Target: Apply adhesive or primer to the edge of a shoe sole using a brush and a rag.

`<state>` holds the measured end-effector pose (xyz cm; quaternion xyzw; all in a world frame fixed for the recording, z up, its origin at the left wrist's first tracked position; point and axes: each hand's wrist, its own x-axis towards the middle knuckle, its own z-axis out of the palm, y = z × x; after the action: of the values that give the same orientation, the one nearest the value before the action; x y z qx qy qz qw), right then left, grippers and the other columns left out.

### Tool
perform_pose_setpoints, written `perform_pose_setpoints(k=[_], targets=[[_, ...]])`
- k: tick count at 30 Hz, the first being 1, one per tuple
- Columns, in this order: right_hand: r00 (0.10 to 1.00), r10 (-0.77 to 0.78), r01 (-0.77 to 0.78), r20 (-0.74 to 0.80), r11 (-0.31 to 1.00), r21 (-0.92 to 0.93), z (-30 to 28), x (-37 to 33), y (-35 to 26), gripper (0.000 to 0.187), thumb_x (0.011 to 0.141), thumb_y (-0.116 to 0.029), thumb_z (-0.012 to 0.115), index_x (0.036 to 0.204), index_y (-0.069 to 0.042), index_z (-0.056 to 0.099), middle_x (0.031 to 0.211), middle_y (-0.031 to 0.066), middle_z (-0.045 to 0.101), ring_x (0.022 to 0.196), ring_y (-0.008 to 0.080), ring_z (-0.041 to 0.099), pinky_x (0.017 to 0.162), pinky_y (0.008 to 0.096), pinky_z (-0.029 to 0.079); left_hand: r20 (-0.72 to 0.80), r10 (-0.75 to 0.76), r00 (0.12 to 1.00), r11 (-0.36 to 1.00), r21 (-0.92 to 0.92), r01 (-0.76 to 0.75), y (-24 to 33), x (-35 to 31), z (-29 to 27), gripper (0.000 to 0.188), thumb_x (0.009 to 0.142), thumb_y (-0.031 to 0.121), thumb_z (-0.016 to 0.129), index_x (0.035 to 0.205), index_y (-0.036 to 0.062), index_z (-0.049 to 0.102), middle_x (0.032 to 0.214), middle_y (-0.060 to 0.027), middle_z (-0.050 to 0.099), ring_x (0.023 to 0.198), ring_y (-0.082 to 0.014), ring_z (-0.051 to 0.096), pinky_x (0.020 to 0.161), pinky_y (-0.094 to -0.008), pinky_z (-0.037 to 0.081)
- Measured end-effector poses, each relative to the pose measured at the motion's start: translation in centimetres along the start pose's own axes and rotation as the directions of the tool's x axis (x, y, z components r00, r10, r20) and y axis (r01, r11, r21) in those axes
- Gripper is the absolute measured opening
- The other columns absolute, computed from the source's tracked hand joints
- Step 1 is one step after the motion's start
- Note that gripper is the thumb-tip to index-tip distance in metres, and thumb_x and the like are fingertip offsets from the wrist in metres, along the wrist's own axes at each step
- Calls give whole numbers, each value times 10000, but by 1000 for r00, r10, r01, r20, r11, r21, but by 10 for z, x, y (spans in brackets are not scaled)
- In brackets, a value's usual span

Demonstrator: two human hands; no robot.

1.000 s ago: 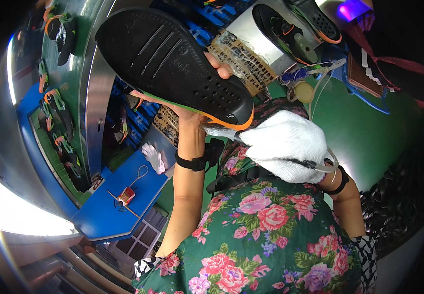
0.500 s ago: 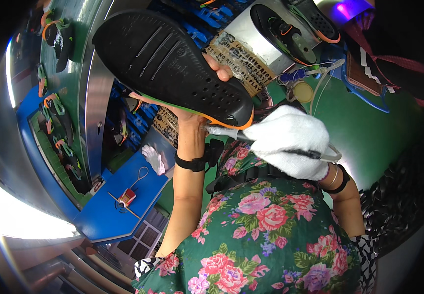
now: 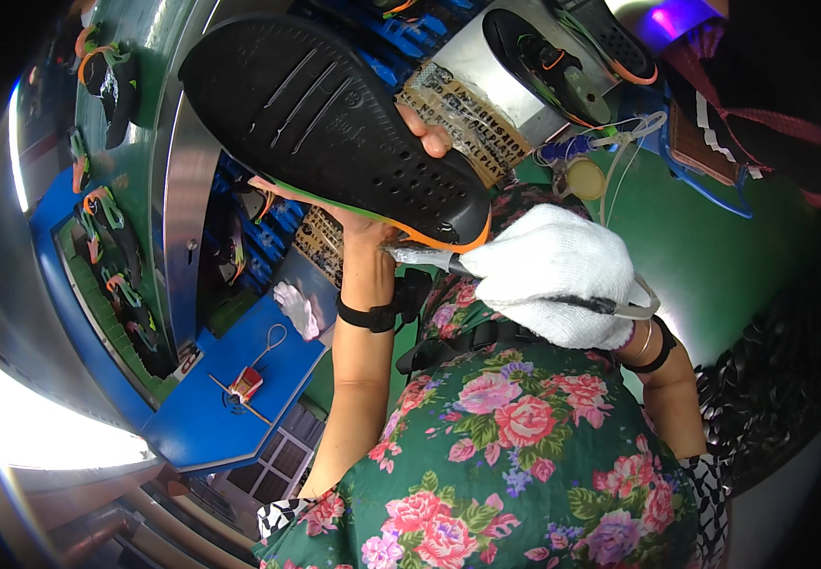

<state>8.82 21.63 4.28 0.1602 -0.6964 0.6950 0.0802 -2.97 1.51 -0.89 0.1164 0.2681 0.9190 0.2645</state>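
A black shoe (image 3: 325, 123) with orange and green edging is held up bottom side out, its toe toward the upper left. The underside has raised bars and small round holes, with a wet shine near the heel. My bare left hand (image 3: 365, 226) grips it from beneath, fingertips curling over the far edge. In a white knit glove, my right hand (image 3: 557, 275) is closed around a brush (image 3: 427, 258) with a thin hose trailing from it. The brush's pale tip lies beside the orange heel edge, close to my left wrist; whether it touches the shoe I cannot tell.
Several shoes ride a green conveyor (image 3: 149, 57) on the left. A blue table (image 3: 211, 417) bears a white glove (image 3: 296, 308) and a red object (image 3: 247, 384). More shoes rest on a metal box (image 3: 515, 71), near a small jar (image 3: 585, 177). Black pieces (image 3: 771, 389) are heaped at right.
My gloved right hand and the brush have shifted slightly left along the heel edge. The shoe and my left hand stay nearly where they were.
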Motion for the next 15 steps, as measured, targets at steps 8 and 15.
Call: perform_pose_setpoints(k=[8,15], targets=[[997,52,-57,-53,994,-96,-13,-6,1,207,685,16,831,875,-35,765,963,132,780,814,275,726,714,369,568,24,30,999,999,18,-31,-2,1,2,985,830,844,561,1161,-83,596,1074,-158,635,966,-288,667,942,-477,502],[999,4,-11,-39,987,-160,-6,-10,4,165,697,26,816,843,-37,769,966,133,781,813,277,728,716,358,566,31,-20,999,1000,3,20,-5,0,-5,1048,712,906,524,1172,-30,627,1048,-164,663,932,-300,660,897,-452,499]])
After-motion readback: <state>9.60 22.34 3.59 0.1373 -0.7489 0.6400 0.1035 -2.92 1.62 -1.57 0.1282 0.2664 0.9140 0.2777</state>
